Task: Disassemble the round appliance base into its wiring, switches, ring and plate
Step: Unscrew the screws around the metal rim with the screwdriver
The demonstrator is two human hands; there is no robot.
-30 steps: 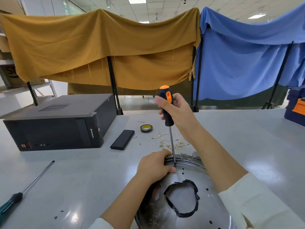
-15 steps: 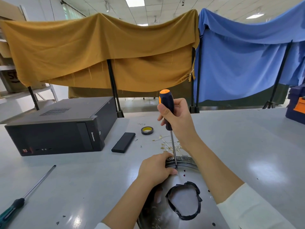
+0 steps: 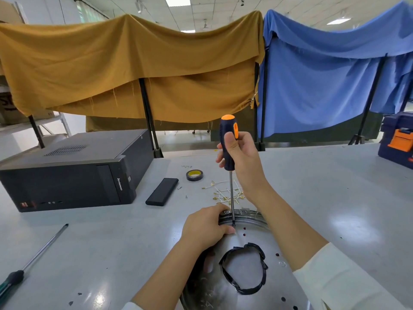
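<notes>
The round appliance base (image 3: 245, 247) is a shiny metal plate lying at the table's near edge, with a black taped ring (image 3: 243, 268) on its middle. My left hand (image 3: 205, 224) grips the plate's far rim. My right hand (image 3: 242, 159) holds a black and orange screwdriver (image 3: 228, 144) upright, its tip set on the rim just right of my left fingers. Loose wires with brass terminals (image 3: 223, 194) lie on the table behind the plate.
A black desktop computer case (image 3: 73, 171) lies at the left, with a black slab (image 3: 162, 191) and a roll of tape (image 3: 194, 175) near it. A second long screwdriver (image 3: 33, 262) lies at the near left. A blue and orange toolbox (image 3: 397, 139) stands at the far right.
The view has shifted slightly. My right hand has turned on the screwdriver handle, with the tip staying on the plate's rim. My left hand keeps its hold.
</notes>
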